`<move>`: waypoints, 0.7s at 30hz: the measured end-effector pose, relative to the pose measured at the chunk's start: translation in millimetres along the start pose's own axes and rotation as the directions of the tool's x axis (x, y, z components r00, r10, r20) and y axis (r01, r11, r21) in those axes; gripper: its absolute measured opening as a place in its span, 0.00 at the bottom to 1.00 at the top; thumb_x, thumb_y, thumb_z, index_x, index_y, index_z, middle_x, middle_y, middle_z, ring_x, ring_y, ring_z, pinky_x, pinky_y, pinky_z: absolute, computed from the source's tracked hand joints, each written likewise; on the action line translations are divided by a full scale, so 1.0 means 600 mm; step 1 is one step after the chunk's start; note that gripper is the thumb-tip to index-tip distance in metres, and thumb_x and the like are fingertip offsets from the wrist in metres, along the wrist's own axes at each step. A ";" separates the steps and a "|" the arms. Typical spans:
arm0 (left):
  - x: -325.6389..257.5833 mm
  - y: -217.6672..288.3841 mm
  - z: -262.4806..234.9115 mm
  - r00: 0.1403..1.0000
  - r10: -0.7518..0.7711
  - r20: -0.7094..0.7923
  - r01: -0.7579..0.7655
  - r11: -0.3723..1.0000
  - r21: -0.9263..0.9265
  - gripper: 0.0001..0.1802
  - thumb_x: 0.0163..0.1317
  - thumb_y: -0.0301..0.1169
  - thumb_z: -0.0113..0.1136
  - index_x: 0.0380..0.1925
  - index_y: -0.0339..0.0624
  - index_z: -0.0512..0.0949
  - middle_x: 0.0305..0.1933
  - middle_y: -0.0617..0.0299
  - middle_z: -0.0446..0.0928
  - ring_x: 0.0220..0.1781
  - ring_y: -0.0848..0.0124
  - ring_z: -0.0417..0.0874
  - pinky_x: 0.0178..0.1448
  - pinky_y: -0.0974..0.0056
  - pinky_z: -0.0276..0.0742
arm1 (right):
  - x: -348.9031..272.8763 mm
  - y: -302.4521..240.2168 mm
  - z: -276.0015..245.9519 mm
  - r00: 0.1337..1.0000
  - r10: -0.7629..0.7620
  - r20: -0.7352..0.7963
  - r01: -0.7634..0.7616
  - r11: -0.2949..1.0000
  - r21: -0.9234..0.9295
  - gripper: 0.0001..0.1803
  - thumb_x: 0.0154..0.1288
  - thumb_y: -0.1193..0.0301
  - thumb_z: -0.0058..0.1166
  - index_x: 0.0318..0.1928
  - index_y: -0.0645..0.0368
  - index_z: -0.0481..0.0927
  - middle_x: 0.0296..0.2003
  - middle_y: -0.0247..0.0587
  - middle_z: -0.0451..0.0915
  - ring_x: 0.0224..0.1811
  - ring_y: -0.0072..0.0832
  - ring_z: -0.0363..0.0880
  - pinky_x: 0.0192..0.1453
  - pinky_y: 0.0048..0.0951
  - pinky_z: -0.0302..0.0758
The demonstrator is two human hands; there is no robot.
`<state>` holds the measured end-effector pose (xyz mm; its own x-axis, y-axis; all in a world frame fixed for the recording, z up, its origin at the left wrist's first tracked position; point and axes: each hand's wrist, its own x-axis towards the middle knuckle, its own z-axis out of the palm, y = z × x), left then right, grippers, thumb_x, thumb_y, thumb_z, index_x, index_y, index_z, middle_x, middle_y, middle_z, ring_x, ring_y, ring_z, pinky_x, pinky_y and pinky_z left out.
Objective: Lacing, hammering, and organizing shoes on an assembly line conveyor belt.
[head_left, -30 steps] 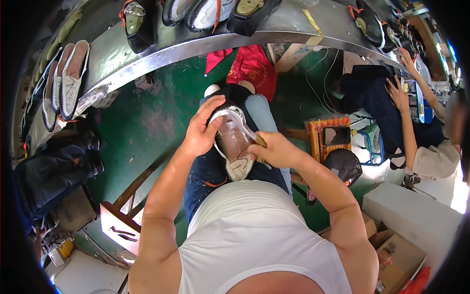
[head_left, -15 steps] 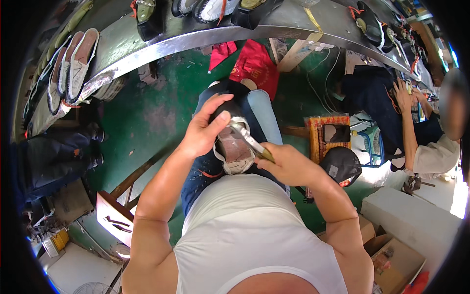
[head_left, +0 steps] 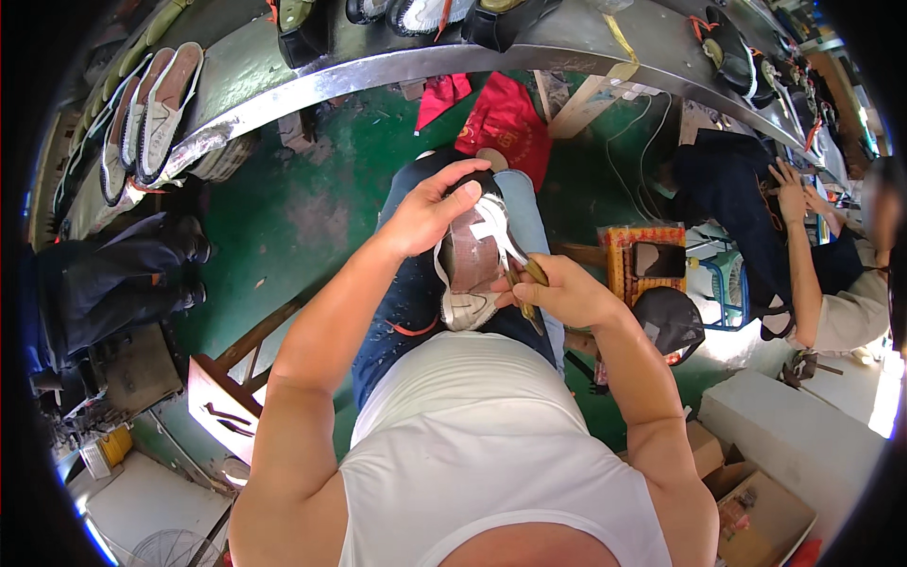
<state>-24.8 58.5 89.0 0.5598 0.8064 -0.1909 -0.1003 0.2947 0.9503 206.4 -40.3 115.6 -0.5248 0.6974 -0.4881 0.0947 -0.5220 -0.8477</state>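
Note:
Between my thighs a partly made shoe (head_left: 470,253) rests sole up, its brown insole ringed by pale upper material, with a dark far end. My left hand (head_left: 436,204) wraps round that far end, thumb along the edge. In my right hand (head_left: 570,291) is a pair of lasting pliers (head_left: 516,253) with yellowish-green handles, spread somewhat apart. The metal jaws reach to the shoe's right edge near the far end, beside a white flap of material (head_left: 487,223). I cannot tell whether the jaws grip it.
A curved metal bench (head_left: 378,59) beyond my knees carries several shoes (head_left: 170,113). Red cloth (head_left: 510,128) lies past my legs. To the right are a phone (head_left: 658,260) on an orange mat, a black cap (head_left: 667,315) and a co-worker's hand (head_left: 790,194). A wooden stand (head_left: 219,402) is at left.
The plier handles have spread apart and the pliers now point more upright. My left hand has shifted slightly right with the shoe, and the white flap now shows.

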 end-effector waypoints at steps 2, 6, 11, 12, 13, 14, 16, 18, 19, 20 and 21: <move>0.016 -0.009 -0.008 1.000 -0.005 0.000 0.005 0.999 0.032 0.26 0.72 0.44 0.56 0.65 0.46 0.70 0.44 0.70 0.73 0.46 0.80 0.72 0.52 0.71 0.69 | 0.009 0.007 -0.010 1.000 0.006 0.015 -0.007 0.999 0.038 0.12 0.71 0.73 0.52 0.50 0.67 0.74 0.48 0.42 0.81 0.48 0.28 0.82 0.47 0.29 0.76; 0.046 -0.057 -0.052 0.995 -0.088 -0.049 0.090 0.995 0.048 0.24 0.72 0.41 0.55 0.65 0.46 0.70 0.47 0.67 0.75 0.49 0.78 0.74 0.56 0.69 0.71 | 0.006 0.011 -0.027 0.994 0.094 0.053 -0.096 0.995 0.032 0.14 0.72 0.73 0.50 0.54 0.68 0.73 0.45 0.42 0.82 0.45 0.26 0.82 0.47 0.27 0.76; 0.052 -0.042 -0.057 0.992 -0.125 -0.015 0.126 0.980 0.152 0.28 0.68 0.35 0.58 0.67 0.46 0.66 0.56 0.61 0.74 0.55 0.73 0.75 0.62 0.65 0.70 | 0.021 -0.043 -0.012 0.925 -0.232 -0.301 0.162 0.958 -0.238 0.17 0.76 0.65 0.45 0.52 0.70 0.73 0.35 0.40 0.80 0.33 0.22 0.77 0.39 0.27 0.75; 0.057 -0.043 -0.053 0.993 -0.117 0.028 0.113 0.988 0.109 0.31 0.67 0.34 0.60 0.69 0.45 0.63 0.57 0.57 0.76 0.57 0.68 0.77 0.64 0.64 0.70 | 0.048 -0.047 -0.012 0.850 -0.310 -0.425 0.156 0.920 -0.360 0.17 0.74 0.62 0.47 0.39 0.67 0.74 0.28 0.49 0.80 0.31 0.38 0.81 0.38 0.38 0.76; 0.057 -0.051 -0.046 0.991 -0.127 0.035 0.122 0.987 0.105 0.31 0.67 0.34 0.60 0.69 0.45 0.63 0.57 0.57 0.76 0.57 0.68 0.77 0.64 0.64 0.70 | 0.072 -0.038 -0.032 0.850 -0.301 -0.432 0.148 0.924 -0.353 0.17 0.74 0.62 0.47 0.39 0.67 0.74 0.28 0.49 0.80 0.31 0.38 0.81 0.38 0.38 0.76; 0.058 -0.069 -0.039 0.991 -0.120 -0.056 0.132 0.949 0.287 0.34 0.65 0.36 0.62 0.69 0.41 0.62 0.60 0.52 0.75 0.59 0.64 0.77 0.65 0.63 0.70 | 0.101 -0.021 -0.056 0.898 -0.196 -0.393 -0.013 0.882 -0.471 0.19 0.74 0.59 0.48 0.39 0.67 0.73 0.28 0.50 0.80 0.32 0.42 0.81 0.39 0.40 0.76; 0.036 -0.088 -0.023 0.974 -0.084 -0.208 0.187 0.818 0.544 0.40 0.61 0.39 0.65 0.69 0.33 0.61 0.63 0.41 0.74 0.65 0.54 0.76 0.68 0.60 0.69 | 0.106 -0.001 -0.075 0.930 -0.075 -0.359 -0.155 0.806 -0.572 0.26 0.69 0.51 0.55 0.40 0.66 0.72 0.28 0.51 0.79 0.34 0.48 0.82 0.40 0.44 0.75; -0.009 -0.119 -0.001 0.924 -0.134 -0.359 0.307 0.819 0.484 0.33 0.64 0.34 0.58 0.67 0.33 0.64 0.60 0.42 0.77 0.62 0.52 0.78 0.66 0.60 0.70 | 0.088 0.017 -0.063 0.897 -0.160 -0.413 -0.133 0.792 -0.596 0.27 0.65 0.50 0.59 0.40 0.66 0.73 0.28 0.50 0.80 0.34 0.48 0.82 0.40 0.44 0.76; -0.022 -0.110 0.013 0.896 -0.174 -0.409 0.352 0.840 0.413 0.31 0.64 0.30 0.55 0.67 0.33 0.65 0.59 0.42 0.78 0.62 0.52 0.79 0.66 0.59 0.70 | 0.078 0.025 -0.055 0.853 -0.247 -0.461 -0.111 0.775 -0.622 0.29 0.61 0.48 0.62 0.40 0.65 0.73 0.29 0.50 0.80 0.34 0.49 0.82 0.40 0.43 0.76; -0.029 -0.117 0.016 0.893 -0.186 -0.411 0.361 0.840 0.405 0.31 0.64 0.30 0.55 0.67 0.33 0.65 0.59 0.42 0.78 0.62 0.52 0.79 0.66 0.59 0.70 | 0.080 0.032 -0.043 0.834 -0.248 -0.493 -0.127 0.782 -0.610 0.32 0.56 0.49 0.67 0.43 0.65 0.73 0.29 0.49 0.80 0.34 0.49 0.82 0.41 0.42 0.76; -0.034 -0.125 0.014 0.922 -0.147 -0.359 0.281 0.891 0.357 0.32 0.61 0.25 0.53 0.68 0.35 0.64 0.62 0.43 0.75 0.65 0.53 0.76 0.68 0.60 0.68 | 0.089 0.040 -0.034 0.837 -0.243 -0.490 -0.129 0.783 -0.609 0.32 0.56 0.49 0.67 0.43 0.65 0.73 0.29 0.49 0.80 0.34 0.49 0.82 0.41 0.42 0.76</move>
<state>-21.6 15.4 23.9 0.2353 0.8841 -0.4037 0.3615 0.3060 0.8807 198.1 -5.6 65.1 -0.0477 0.9514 -0.3042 0.6570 -0.1995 -0.7270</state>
